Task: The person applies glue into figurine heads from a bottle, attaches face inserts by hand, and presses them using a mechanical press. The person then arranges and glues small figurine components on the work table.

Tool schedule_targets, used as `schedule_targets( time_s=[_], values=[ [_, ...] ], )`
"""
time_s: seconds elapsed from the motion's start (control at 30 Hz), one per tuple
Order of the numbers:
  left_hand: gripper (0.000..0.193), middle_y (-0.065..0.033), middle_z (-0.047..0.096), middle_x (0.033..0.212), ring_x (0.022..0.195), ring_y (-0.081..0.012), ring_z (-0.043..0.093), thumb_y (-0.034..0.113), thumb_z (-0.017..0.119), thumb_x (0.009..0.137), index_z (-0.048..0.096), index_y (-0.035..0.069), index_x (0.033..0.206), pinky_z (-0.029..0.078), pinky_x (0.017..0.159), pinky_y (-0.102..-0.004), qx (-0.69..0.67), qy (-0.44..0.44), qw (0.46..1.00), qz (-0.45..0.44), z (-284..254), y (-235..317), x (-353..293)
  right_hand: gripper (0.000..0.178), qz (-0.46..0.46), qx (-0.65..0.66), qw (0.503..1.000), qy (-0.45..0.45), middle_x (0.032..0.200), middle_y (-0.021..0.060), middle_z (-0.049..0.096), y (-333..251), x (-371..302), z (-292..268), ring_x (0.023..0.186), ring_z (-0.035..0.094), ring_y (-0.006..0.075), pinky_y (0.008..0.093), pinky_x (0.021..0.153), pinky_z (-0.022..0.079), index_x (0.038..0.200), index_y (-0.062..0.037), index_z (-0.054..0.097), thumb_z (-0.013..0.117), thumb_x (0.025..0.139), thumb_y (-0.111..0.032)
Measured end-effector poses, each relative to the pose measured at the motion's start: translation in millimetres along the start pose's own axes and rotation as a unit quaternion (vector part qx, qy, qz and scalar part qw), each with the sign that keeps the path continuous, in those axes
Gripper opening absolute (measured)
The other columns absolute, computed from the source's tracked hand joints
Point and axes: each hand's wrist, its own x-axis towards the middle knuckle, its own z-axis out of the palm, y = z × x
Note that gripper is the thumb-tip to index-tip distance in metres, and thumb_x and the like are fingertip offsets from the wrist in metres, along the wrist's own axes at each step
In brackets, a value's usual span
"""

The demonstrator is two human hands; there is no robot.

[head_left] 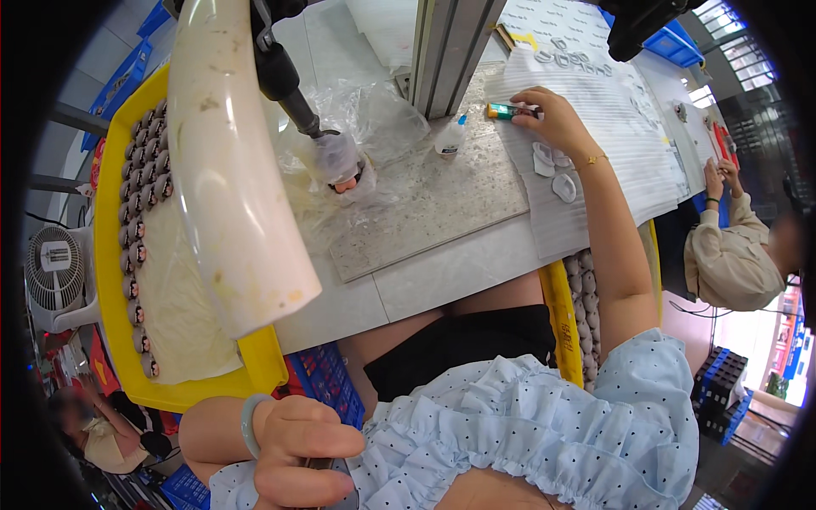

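My right hand (554, 123) reaches over the white foam sheet (612, 149), its fingers closed around a small green and orange stick-like item (501, 111). Just below that hand lie several white shaped pieces (563, 188). A small bottle with a blue tip (449, 138) stands on the grey board (450, 208), left of the hand. Close to my body at the lower left, my left hand (297, 446) is curled, a jade bangle on its wrist. Something dark and metallic shows between its fingers, mostly hidden. A plastic-wrapped small figure head (343, 184) sits below a black tool arm.
A thick white duct (234, 170) hangs over the left side. A metal post (455, 55) rises behind the board. Yellow trays (106, 255) of small grey heads flank me. Grey ring-like pieces (578, 59) lie at the far right. A co-worker (735, 255) sits to the right.
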Motion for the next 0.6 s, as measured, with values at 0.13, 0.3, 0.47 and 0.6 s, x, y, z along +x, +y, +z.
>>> schedule_targets(
  time_s=[0.13, 0.3, 0.47, 0.6],
  values=[
    [0.041, -0.0168, 0.052, 0.073, 0.058, -0.0225, 0.049, 0.024, 0.071, 0.073, 0.043, 0.006, 0.097, 0.038, 0.047, -0.0288, 0.022, 0.061, 0.998, 0.023, 10, -2, -1, 0.033, -0.025, -0.019, 0.994, 0.107, 0.104, 0.0063, 0.060, -4, -22, -8, 0.095, 0.057, 0.0203, 0.0305, 0.081, 0.046, 0.106, -0.0071, 0.061, 0.068, 0.074, -0.009],
    [0.038, -0.0172, 0.052, 0.075, 0.058, -0.0217, 0.049, 0.028, 0.066, 0.078, 0.042, 0.007, 0.099, 0.039, 0.047, -0.0278, -0.054, 0.000, 0.998, -0.036, -4, -1, 0, 0.037, 0.072, -0.088, 0.993, 0.023, 0.105, 0.0050, 0.060, -16, -63, -24, 0.097, 0.056, 0.0204, 0.0303, 0.080, 0.046, 0.108, -0.0092, 0.061, 0.068, 0.072, -0.007],
    [0.036, -0.0180, 0.052, 0.079, 0.058, -0.0206, 0.048, 0.032, 0.061, 0.083, 0.041, 0.008, 0.101, 0.039, 0.047, -0.0275, -0.084, -0.034, 0.994, -0.053, -6, -2, 4, 0.038, 0.065, -0.022, 0.996, -0.064, 0.104, 0.0049, 0.060, -22, -64, -21, 0.098, 0.055, 0.0195, 0.0289, 0.081, 0.046, 0.107, -0.0098, 0.062, 0.069, 0.070, -0.005],
    [0.036, -0.0182, 0.052, 0.080, 0.058, -0.0202, 0.047, 0.035, 0.059, 0.084, 0.041, 0.008, 0.101, 0.039, 0.046, -0.0272, -0.076, -0.014, 0.996, -0.050, -2, 0, 4, 0.037, 0.098, 0.023, 0.991, -0.086, 0.104, 0.0041, 0.061, -23, -56, -20, 0.096, 0.055, 0.0178, 0.0284, 0.082, 0.046, 0.105, -0.0093, 0.063, 0.070, 0.069, -0.006]
  ],
)
